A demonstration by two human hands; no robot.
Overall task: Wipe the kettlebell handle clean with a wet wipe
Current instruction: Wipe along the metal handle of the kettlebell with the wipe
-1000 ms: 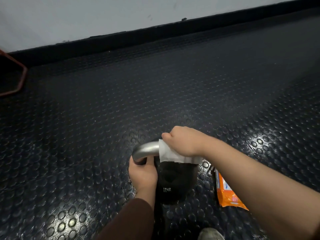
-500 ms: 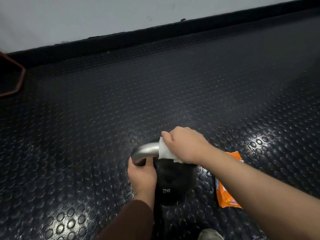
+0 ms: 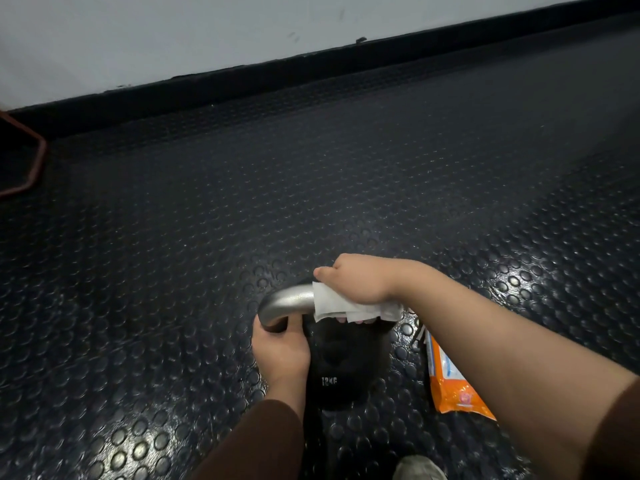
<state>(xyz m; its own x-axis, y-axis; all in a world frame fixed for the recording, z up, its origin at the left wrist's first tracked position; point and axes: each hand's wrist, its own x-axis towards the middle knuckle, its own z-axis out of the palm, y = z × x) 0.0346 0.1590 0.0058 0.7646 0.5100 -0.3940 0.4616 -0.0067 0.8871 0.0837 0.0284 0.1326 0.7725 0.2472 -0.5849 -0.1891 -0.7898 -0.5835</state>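
While left hand (image 3: pixel 280 355) steadies, right hand (image 3: pixel 360 284) wipes handle (image 3: pixel 287 301).

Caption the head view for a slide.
Right hand wraps wet wipe around kettlebell handle; left hand steadies it.

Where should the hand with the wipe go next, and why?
Probably slide the right hand and its wet wipe leftward along the kettlebell handle. The wipe covers only the right part of the bar, while the bare silver curve at the left looks unwiped. The left hand steadies the kettlebell there, so it may need to shift.
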